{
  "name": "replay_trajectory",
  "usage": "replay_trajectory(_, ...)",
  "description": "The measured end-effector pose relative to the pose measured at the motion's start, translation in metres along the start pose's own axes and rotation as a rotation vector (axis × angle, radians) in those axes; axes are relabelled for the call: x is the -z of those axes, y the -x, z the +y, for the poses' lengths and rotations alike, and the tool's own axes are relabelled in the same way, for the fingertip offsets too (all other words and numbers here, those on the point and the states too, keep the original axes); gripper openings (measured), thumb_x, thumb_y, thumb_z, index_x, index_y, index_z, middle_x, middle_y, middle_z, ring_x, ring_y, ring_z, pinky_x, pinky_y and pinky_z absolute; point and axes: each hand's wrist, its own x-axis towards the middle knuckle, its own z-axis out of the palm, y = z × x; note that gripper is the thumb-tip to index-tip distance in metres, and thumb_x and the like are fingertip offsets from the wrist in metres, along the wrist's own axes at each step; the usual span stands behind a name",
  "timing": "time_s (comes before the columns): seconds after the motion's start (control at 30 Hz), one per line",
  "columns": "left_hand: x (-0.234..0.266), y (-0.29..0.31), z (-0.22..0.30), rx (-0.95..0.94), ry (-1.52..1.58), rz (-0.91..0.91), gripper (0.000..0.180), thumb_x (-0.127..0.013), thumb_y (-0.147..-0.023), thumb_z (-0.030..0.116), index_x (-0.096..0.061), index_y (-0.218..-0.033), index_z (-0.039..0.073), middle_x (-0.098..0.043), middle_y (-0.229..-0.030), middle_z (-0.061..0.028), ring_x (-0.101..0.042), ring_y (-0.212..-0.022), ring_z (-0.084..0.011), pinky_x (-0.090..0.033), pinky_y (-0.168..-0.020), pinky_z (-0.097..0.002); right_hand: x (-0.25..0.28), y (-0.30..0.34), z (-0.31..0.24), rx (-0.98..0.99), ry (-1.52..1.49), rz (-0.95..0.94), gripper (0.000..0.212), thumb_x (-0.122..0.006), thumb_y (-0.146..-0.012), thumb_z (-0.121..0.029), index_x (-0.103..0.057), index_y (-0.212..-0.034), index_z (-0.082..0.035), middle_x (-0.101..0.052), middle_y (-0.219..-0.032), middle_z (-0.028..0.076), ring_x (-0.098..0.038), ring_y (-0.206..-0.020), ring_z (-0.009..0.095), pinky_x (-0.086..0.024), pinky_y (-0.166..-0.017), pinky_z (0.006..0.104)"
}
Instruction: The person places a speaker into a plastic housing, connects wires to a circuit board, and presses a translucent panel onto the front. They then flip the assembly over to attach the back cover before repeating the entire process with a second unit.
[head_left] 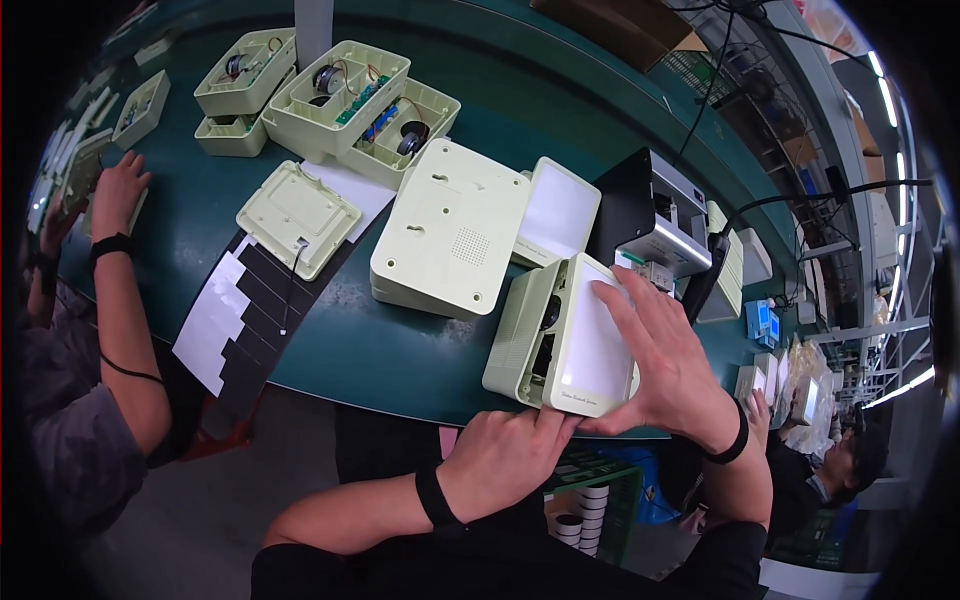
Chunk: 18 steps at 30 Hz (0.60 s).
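At the table's front edge stands a cream plastic speaker-like housing (515, 335), tilted, with a white-faced front panel (597, 345) against it. A gap between the two shows dark round parts inside. My right hand (672, 360) grips the panel, its fingers over the white face and its thumb under the lower edge. My left hand (505, 452) is closed, its fingertips pressed at the lower corner where panel and housing meet. What lies under those fingertips is hidden. Just left is a stack of closed cream housings (450, 225), back side up.
A cream cover with a cable (298, 218) lies near a black slotted sheet (265, 310). Open housings with speakers (340, 95) stand behind. Another white-faced panel (560, 205) and a black-and-silver machine (655, 210) are at the back right. Co-workers' hands (120, 195) work at the left.
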Motion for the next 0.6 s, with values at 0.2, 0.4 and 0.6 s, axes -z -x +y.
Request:
replay_trajectory(0.2, 0.0015, -0.0002, -0.0015, 0.014, 0.034, -0.013, 0.024, -0.066, -0.105, 0.023, -0.061, -0.101, 0.000, -0.066, -0.062, -0.0122, -0.068, -0.051, -0.0308, -0.055, -0.046, -0.0413, 0.0018, -0.0030, -0.0025, 0.003, 0.038, 0.021, 0.133, -0.097, -0.051, -0.059, -0.042, -0.158, -0.003, -0.044, -0.158, 0.031, -0.048, -0.143, 0.050, -0.039, -0.118, 0.0570)
replay_trajectory(0.4, 0.0018, -0.0005, -0.0011, 0.040, 0.047, -0.046, 0.021, -0.069, -0.102, 0.020, -0.061, -0.105, 0.000, -0.069, -0.068, -0.0140, -0.070, -0.056, -0.0334, -0.056, -0.049, -0.0433, 0.0040, -0.0050, -0.0025, 0.014, 0.059, 0.006, 0.132, -0.097, -0.052, -0.059, -0.043, -0.158, -0.003, -0.045, -0.157, 0.032, -0.049, -0.143, 0.050, -0.039, -0.119, 0.0567)
replay_trajectory(0.6, -0.0006, 0.0009, -0.0022, 0.016, 0.043, -0.041, 0.023, -0.068, -0.102, 0.020, -0.059, -0.106, -0.001, -0.068, -0.066, -0.0135, -0.070, -0.056, -0.0321, -0.056, -0.048, -0.0421, 0.0075, -0.0076, -0.0027, -0.006, 0.021, -0.034, 0.132, -0.098, -0.051, -0.058, -0.043, -0.158, -0.003, -0.045, -0.157, 0.032, -0.049, -0.143, 0.050, -0.039, -0.119, 0.0561)
